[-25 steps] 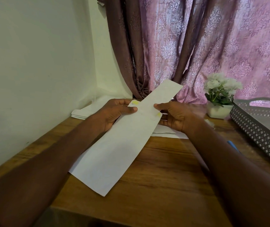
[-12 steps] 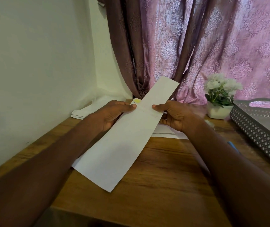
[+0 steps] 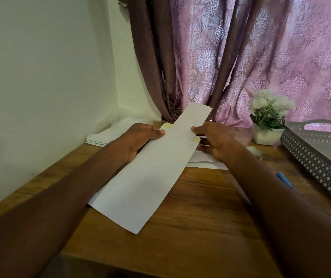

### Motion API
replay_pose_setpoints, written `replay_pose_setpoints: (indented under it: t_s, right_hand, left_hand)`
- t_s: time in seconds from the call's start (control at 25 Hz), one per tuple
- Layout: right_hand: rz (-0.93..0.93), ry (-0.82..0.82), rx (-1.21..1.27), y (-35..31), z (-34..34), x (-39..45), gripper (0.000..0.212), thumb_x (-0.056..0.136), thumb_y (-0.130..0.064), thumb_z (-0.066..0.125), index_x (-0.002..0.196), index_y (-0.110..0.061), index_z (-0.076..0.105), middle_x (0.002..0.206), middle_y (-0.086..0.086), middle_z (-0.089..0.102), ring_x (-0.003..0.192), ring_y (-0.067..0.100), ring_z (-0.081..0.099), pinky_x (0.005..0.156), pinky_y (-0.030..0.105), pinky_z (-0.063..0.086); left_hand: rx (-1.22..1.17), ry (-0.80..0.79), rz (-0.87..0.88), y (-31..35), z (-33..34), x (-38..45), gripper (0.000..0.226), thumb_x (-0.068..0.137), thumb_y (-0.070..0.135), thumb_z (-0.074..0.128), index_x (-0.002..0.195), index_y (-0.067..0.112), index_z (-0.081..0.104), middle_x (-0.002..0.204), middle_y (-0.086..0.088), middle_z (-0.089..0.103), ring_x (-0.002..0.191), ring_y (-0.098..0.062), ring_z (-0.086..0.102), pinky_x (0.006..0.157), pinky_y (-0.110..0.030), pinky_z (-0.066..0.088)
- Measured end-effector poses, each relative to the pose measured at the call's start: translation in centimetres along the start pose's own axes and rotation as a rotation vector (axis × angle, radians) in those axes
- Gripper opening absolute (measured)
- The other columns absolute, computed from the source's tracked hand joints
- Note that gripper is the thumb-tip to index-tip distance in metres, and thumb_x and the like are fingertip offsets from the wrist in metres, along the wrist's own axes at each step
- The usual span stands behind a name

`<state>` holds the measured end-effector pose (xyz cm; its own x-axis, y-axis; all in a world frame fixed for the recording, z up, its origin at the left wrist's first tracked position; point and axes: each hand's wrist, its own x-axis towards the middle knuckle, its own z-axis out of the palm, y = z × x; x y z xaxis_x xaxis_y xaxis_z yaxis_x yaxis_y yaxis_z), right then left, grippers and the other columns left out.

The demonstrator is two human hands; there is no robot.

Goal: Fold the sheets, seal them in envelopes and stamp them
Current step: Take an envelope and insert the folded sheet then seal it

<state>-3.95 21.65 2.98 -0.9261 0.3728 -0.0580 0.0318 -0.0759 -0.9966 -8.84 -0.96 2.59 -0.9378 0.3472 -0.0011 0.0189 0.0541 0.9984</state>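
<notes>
1. Folded white paper sheet [image 3: 193, 117] sticks half out of the long white paper envelope [image 3: 140, 183], held above the bench [image 3: 210, 217], long axis toward its far edge.
2. Left hand [image 3: 140, 140] fingers pinch the envelope mouth; right hand [image 3: 218, 142] fingers pinch envelope and sheet, placed to push it in.

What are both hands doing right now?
Left hand: closed on the envelope.
Right hand: closed on the folded sheet, which sticks out of the envelope.

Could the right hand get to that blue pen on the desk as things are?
Probably not at once: the right hand is holding the envelope. The blue pen lies beside that forearm with nothing over it.
</notes>
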Motion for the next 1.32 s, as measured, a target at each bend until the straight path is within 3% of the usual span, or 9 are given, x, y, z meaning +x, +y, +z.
replay_pose_setpoints:
  t_s: [0.12,0.24,0.4,0.6,0.76,0.84,0.92,1.0,1.32]
  right_hand:
    - [-0.012,-0.029,-0.023,0.1,0.4,0.0,0.027,0.09,-0.014,0.077,0.116,-0.012,0.07,0.109,0.009,0.079,0.108,0.032,0.073,0.082,0.041,0.063]
    - [-0.055,0.058,0.114,-0.1,0.1,0.1,0.034,0.093,-0.02,0.075,0.125,-0.017,0.064,0.112,0.01,0.077,0.099,0.029,0.075,0.079,0.04,0.061]
    - [-0.092,0.133,0.217,-0.4,-1.2,0.2,0.045,0.092,-0.003,0.07,0.13,-0.024,0.06,0.114,0.008,0.075,0.093,0.026,0.073,0.064,0.031,0.053]
    - [-0.106,0.07,0.179,-0.6,-0.7,-0.3,0.061,0.087,0.009,0.069,0.135,-0.027,0.057,0.114,0.007,0.074,0.092,0.026,0.074,0.071,0.035,0.056]
    - [-0.091,0.016,0.09,-0.5,-0.4,-0.6,0.048,0.088,0.0,0.073,0.129,-0.025,0.064,0.109,0.006,0.078,0.095,0.026,0.073,0.089,0.045,0.058]
    - [-0.081,0.017,0.072,-0.5,-0.2,-0.9,0.032,0.094,-0.011,0.071,0.124,-0.021,0.069,0.103,0.004,0.079,0.085,0.021,0.073,0.083,0.041,0.059]
    - [-0.083,0.024,0.052,-0.5,-0.1,-1.0,0.024,0.097,-0.017,0.068,0.12,-0.016,0.071,0.101,0.008,0.079,0.077,0.019,0.071,0.065,0.03,0.053]
    - [-0.095,0.035,0.043,-0.5,-0.1,-1.0,0.022,0.096,-0.015,0.068,0.117,-0.012,0.073,0.103,0.011,0.08,0.075,0.02,0.069,0.057,0.027,0.048]
    - [-0.159,0.196,0.084,-0.6,-0.4,-1.2,0.011,0.093,-0.005,0.068,0.093,-0.013,0.075,0.085,0.006,0.076,0.066,0.012,0.066,0.059,0.024,0.051]
  left_hand:
    - [0.03,0.038,0.008,0.1,-0.1,0.0,0.023,0.09,0.02,0.081,0.109,0.007,0.079,0.103,-0.011,0.081,0.102,-0.032,0.077,0.101,-0.046,0.058]
    - [0.025,0.014,0.01,0.3,0.0,-0.2,0.022,0.092,0.022,0.079,0.11,0.008,0.079,0.104,-0.011,0.081,0.102,-0.031,0.077,0.1,-0.045,0.059]
    - [0.036,-0.005,0.018,0.3,0.3,-0.2,0.025,0.095,0.023,0.076,0.112,0.006,0.078,0.107,-0.011,0.081,0.104,-0.03,0.077,0.098,-0.041,0.059]
    - [0.028,0.015,0.054,0.4,0.3,-0.3,0.011,0.094,0.022,0.077,0.094,0.011,0.079,0.096,-0.008,0.081,0.082,-0.021,0.077,0.077,-0.028,0.06]
    - [0.045,0.025,0.091,0.8,0.4,-0.5,0.012,0.095,0.018,0.075,0.083,0.017,0.077,0.082,0.0,0.08,0.068,-0.011,0.075,0.064,-0.02,0.056]
    - [0.048,0.025,0.098,0.9,0.4,-0.5,0.016,0.095,0.016,0.074,0.079,0.017,0.075,0.075,0.002,0.078,0.063,-0.009,0.073,0.06,-0.019,0.055]
    - [0.048,0.036,0.083,0.9,0.4,-0.7,0.014,0.094,0.017,0.075,0.08,0.016,0.076,0.076,-0.001,0.078,0.063,-0.013,0.072,0.059,-0.02,0.054]
    - [0.043,0.053,0.064,0.9,0.2,-0.7,0.01,0.092,0.02,0.078,0.086,0.012,0.077,0.084,-0.005,0.079,0.068,-0.017,0.073,0.063,-0.023,0.055]
    - [0.019,0.063,-0.018,0.9,-0.1,-0.5,0.02,0.089,0.024,0.082,0.098,0.007,0.078,0.104,-0.012,0.08,0.089,-0.026,0.074,0.088,-0.036,0.06]
